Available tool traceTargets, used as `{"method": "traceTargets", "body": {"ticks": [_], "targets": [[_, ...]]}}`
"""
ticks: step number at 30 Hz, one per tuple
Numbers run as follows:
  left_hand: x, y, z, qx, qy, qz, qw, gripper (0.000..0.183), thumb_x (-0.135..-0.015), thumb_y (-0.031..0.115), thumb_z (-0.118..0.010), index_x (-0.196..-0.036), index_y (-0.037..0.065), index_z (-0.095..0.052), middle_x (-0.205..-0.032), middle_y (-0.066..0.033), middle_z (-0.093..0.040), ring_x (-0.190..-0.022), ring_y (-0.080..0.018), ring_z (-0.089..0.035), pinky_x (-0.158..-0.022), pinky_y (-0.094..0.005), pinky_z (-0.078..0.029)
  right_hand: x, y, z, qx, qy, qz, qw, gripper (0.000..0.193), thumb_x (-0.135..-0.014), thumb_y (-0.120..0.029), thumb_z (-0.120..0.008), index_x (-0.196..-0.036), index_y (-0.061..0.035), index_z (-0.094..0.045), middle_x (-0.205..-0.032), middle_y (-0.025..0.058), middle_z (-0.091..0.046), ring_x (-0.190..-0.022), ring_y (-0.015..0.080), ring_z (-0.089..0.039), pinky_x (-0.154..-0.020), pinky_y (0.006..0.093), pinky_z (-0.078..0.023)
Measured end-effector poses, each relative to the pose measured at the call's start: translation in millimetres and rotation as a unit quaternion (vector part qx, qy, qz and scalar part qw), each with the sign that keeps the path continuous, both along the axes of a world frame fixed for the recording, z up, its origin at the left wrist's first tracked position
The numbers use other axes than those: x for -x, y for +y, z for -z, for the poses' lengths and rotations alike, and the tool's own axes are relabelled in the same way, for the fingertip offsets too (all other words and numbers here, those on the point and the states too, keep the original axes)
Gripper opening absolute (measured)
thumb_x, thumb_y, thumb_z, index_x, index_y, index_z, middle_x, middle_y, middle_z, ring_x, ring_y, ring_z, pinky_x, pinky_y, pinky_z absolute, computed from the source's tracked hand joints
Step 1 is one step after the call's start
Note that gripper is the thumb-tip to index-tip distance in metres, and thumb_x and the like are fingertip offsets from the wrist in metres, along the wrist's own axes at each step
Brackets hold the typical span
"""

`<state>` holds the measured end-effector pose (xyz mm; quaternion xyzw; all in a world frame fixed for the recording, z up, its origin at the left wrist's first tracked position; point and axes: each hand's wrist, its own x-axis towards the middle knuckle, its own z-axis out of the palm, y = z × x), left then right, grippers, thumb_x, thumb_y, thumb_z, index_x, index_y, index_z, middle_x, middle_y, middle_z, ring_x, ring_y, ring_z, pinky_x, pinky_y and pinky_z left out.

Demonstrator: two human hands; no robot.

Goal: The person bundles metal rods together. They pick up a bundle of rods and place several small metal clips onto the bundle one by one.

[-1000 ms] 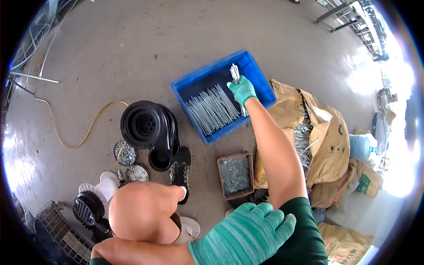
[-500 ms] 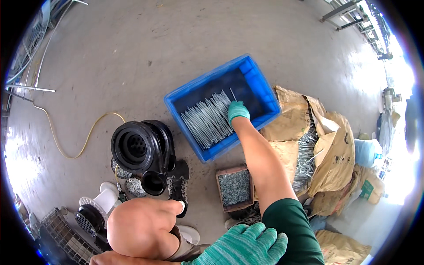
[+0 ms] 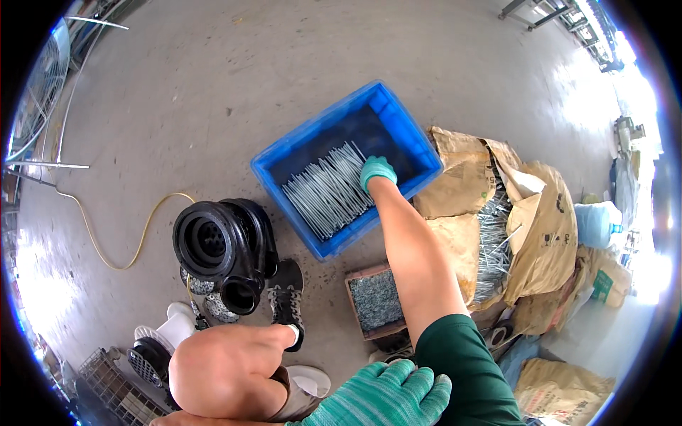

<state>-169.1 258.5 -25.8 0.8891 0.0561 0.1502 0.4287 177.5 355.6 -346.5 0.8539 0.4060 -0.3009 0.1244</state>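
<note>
A blue plastic bin sits on the floor ahead of me. Inside it, thin silvery metal rods lie side by side in a row. My right hand, in a green glove, reaches into the bin at the row's right end. Its fingers are curled around one metal rod, whose far end shows beyond them; the lower part is hidden. My left hand, in a striped green glove, lies flat near my right sleeve with its fingers stretched out, holding nothing.
An open brown paper sack of loose rods lies right of the bin. Near me stands a wooden box of small metal pieces. A black, round-mouthed machine stands left, with a yellow hose behind it. A water jug is far right.
My right hand has shifted slightly, and the rod at its fingers now lies closer against the row's end. The whole view has moved a little. My left hand keeps its place.
</note>
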Motion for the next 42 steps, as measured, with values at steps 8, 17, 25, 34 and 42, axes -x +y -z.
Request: {"method": "traceTargets", "body": {"ticks": [8, 17, 25, 34, 42], "targets": [[-25.0, -56.5, -65.2, 0.351, 0.182, -0.341, 0.853, 0.039, -0.095, 0.026, -0.060, -0.116, -0.007, -0.060, -0.105, -0.0200, -0.066, -0.098, -0.0316, -0.065, -0.087, -0.0384, -0.053, -5.7, 0.0, 14.5, -0.004, 0.006, -0.030, 1.000, 0.028, -0.090, -0.011, -0.054, -0.110, -0.0069, -0.073, -0.120, 0.0194, -0.066, -0.112, 0.0378, -0.064, -0.091, 0.0452, -0.054], [-117.7, -76.8, -55.9, 0.154, -0.092, -0.369, 0.912, 0.048, -0.093, 0.043, -0.035, -0.082, 0.000, -0.051, -0.087, -0.0224, -0.063, -0.083, -0.0382, -0.064, -0.076, -0.0418, -0.052, -12.8, -18.1, 11.9, -0.039, 0.035, -0.162, 0.985, 0.028, -0.089, -0.016, -0.054, -0.106, -0.0104, -0.075, -0.113, 0.0168, -0.069, -0.103, 0.0347, -0.068, -0.086, 0.0447, -0.056], [-145.3, -107.8, -66.6, 0.039, 0.158, -0.069, 0.984, 0.041, -0.084, 0.017, -0.072, -0.121, 0.002, -0.062, -0.112, -0.0151, -0.064, -0.104, -0.0336, -0.060, -0.093, -0.0436, -0.048, -78.0, -161.3, -162.9, -0.423, 0.135, -0.116, 0.889, 0.018, -0.088, -0.010, -0.055, -0.100, -0.0068, -0.068, -0.093, 0.0129, -0.070, -0.081, 0.0326, -0.068, -0.076, 0.0402, -0.055], [-167.1, -155.1, -64.5, -0.002, 0.172, -0.006, 0.985, 0.036, -0.084, 0.017, -0.071, -0.116, 0.003, -0.063, -0.110, -0.0117, -0.066, -0.103, -0.0306, -0.061, -0.092, -0.0412, -0.047, -297.1, -464.6, -73.9, 0.093, -0.016, -0.063, 0.994, 0.040, -0.086, -0.004, -0.051, -0.120, -0.0156, -0.066, -0.119, 0.0162, -0.066, -0.110, 0.0333, -0.063, -0.098, 0.0403, -0.048], [-197.2, -188.8, -52.5, -0.035, 0.239, 0.108, 0.964, 0.037, -0.087, 0.017, -0.066, -0.121, 0.004, -0.061, -0.117, -0.0090, -0.064, -0.110, -0.0291, -0.058, -0.097, -0.0398, -0.044, -277.6, -531.1, 22.2, -0.065, -0.086, -0.058, 0.993, 0.049, -0.085, -0.001, -0.056, -0.134, -0.0079, -0.053, -0.142, 0.0157, -0.049, -0.128, 0.0323, -0.050, -0.106, 0.0406, -0.044]]}}
